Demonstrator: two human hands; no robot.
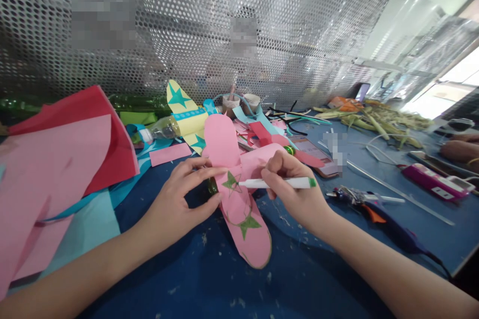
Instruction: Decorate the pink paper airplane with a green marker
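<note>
A pink paper airplane (223, 139) built round a green bottle lies in front of me, its near wing pointing towards me. My left hand (185, 187) steadies it, fingers on top and thumb at its left side, beside the dark green bottle end (212, 186). In my right hand (295, 179) is a white felt-tip marker (295, 183) with a green end, held like a pen. Its tip touches the pink paper at a partly coloured green star (231, 180). Another green star (249, 226), filled in, is on the near wing.
Pink and red paper sheets (71, 154) lie at left. Behind stands a yellow paper airplane (190, 122) with blue-green stars, near small cups (251, 102). A glue gun (392, 227), a purple box (436, 182) and a phone (312, 152) lie at right. Another person's hand (462, 149) shows at far right.
</note>
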